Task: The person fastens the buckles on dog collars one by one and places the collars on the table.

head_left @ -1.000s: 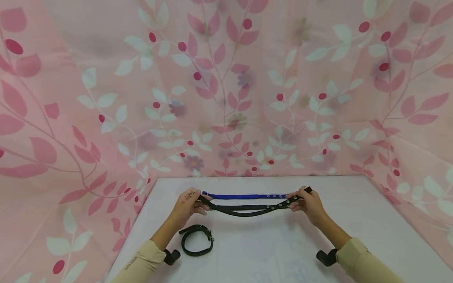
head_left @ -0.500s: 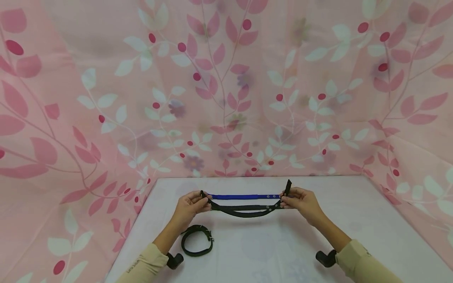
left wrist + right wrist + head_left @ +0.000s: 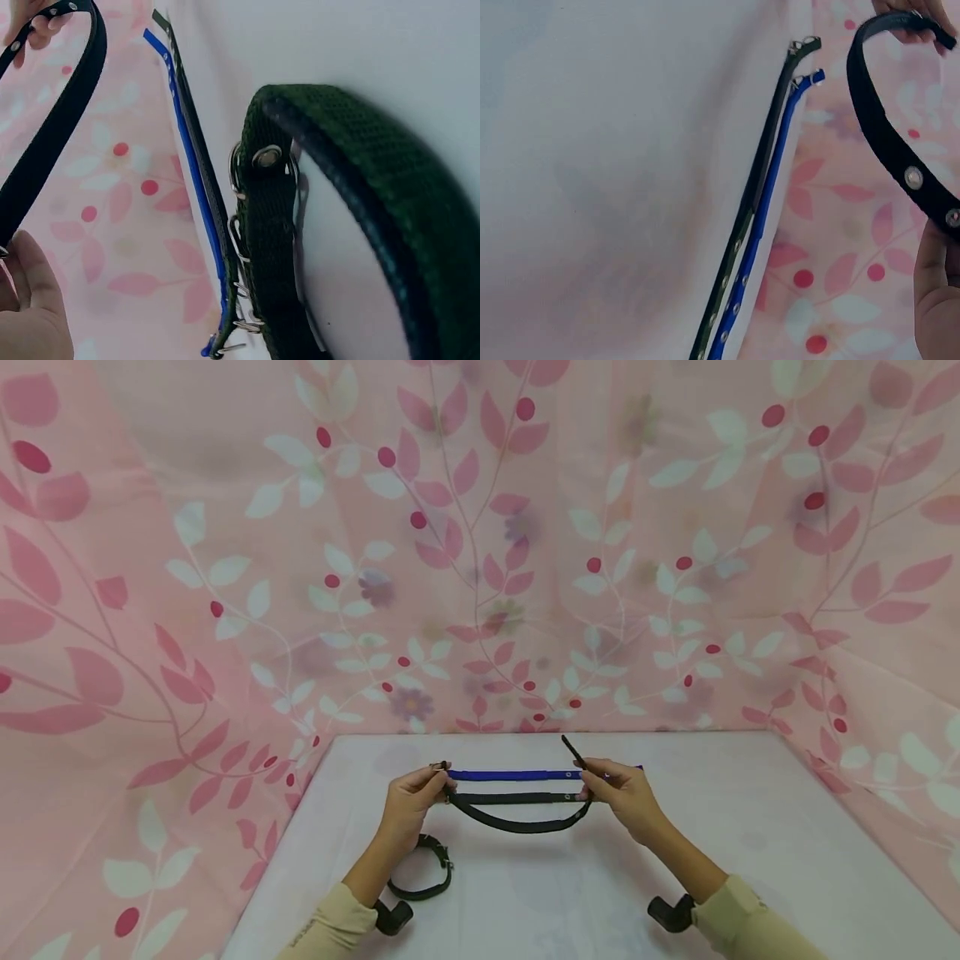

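Observation:
My left hand [image 3: 407, 802] pinches the buckle end of a black-looking collar [image 3: 517, 829], raised over the table. Close to its other end, the eyelet part is gripped by my right hand [image 3: 628, 797]; its free tip sticks up past the fingers. Between both hands the strap sags in a curve. Behind it a blue collar [image 3: 502, 775] and a dark green collar [image 3: 510, 798] lie straight, side by side. A buckled dark green collar [image 3: 420, 893] forms a ring below my left hand, partly hidden by that arm. Its metal eyelet [image 3: 268, 157] shows in the left wrist view.
The white tabletop [image 3: 555, 885] ends at a pink leaf-print curtain [image 3: 480, 568] along the back and sides. Black wrist devices [image 3: 671, 913] sit at both cuffs.
My right hand has moved left, closer to my left hand, which has shifted slightly right. The held collar sags deeper, and its free tip now leans up and left.

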`<state>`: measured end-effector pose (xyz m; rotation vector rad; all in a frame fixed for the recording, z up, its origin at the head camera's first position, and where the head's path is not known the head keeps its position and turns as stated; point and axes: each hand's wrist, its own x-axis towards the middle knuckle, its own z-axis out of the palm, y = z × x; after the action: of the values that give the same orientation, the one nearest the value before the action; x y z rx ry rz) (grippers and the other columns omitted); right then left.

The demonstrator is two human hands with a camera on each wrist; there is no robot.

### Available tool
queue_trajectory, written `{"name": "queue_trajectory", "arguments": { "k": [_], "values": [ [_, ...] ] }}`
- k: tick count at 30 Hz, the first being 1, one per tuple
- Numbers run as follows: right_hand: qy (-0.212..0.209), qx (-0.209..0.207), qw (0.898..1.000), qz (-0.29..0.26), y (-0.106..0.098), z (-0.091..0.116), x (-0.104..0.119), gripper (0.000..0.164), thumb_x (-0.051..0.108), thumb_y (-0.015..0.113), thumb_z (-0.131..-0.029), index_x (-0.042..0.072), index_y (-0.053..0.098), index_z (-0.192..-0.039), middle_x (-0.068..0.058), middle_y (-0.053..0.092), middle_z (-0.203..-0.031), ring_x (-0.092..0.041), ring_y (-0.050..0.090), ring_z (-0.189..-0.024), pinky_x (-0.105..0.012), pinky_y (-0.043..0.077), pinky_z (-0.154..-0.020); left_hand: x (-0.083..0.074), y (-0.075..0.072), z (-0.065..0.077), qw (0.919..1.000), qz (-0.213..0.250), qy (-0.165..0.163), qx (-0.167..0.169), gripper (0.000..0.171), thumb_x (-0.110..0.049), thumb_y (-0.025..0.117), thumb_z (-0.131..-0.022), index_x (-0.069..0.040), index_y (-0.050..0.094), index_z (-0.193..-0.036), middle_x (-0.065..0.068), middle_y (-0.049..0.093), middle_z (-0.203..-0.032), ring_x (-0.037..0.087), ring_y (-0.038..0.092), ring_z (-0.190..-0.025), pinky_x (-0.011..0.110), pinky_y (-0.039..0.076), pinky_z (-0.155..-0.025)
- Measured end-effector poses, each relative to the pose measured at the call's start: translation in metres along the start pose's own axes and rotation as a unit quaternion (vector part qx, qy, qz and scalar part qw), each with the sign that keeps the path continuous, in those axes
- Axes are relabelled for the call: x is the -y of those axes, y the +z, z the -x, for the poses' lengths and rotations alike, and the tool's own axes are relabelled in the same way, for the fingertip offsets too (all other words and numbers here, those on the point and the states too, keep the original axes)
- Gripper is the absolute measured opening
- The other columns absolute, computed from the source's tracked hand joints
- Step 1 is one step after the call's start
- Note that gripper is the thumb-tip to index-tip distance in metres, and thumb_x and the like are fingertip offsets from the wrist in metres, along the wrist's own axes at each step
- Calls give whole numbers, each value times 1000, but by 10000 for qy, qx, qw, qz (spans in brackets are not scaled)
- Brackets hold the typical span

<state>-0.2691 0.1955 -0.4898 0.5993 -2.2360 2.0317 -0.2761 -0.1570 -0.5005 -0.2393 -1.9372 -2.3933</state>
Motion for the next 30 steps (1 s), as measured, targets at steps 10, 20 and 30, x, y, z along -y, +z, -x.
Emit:
{"name": "queue_trajectory", "arguments": {
  "k": [10,20,30],
  "values": [
    [-132,595,9963,613,25,-2,11,29,13,61,-99,-4,65,-122,-12,59,-76,-21,58,-58,-28,49,-54,-7,19,4,9973,-389,78,616,43,-22,68,-94,10,64,-123,3,67,-82,12,67,-74,27,58,-81],
    [-211,362,9971,639,45,-20,4,25,14,62,-98,1,70,-118,-13,67,-93,-7,53,-71,-21,47,-60,-1,43,-16,9943,-560,502,755,37,-18,65,-96,6,64,-125,5,66,-86,10,62,-69,26,58,-70],
    [-33,205,9971,731,61,-24,-2,26,21,63,-98,8,72,-118,-13,71,-109,-13,58,-86,-23,52,-73,4,57,-18,9951,-442,283,837,40,-21,69,-94,3,65,-126,3,62,-85,10,59,-65,24,56,-65]
  ]
}}
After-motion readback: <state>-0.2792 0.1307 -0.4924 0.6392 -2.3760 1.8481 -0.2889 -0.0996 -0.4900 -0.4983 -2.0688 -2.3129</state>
